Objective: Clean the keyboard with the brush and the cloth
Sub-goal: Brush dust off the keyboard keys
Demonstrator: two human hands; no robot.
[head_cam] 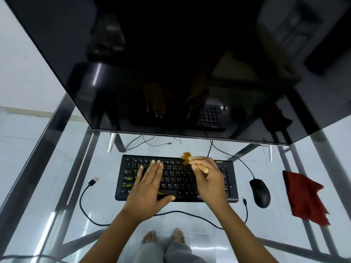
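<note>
Keyboard (176, 179) lies flat on the glass table (106, 207) below the monitor (171, 63). My right hand (210, 179) pinches the brush (191, 163), bristles at the top key row; my left hand (150, 188) lies spread, palm down, on the keys. Cloth (303, 198) right of the mouse (260, 192), apart.

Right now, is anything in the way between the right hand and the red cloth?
Yes. The black mouse and its cord lie on the glass table between the right hand, which holds the brush over the keyboard, and the red cloth.
</note>
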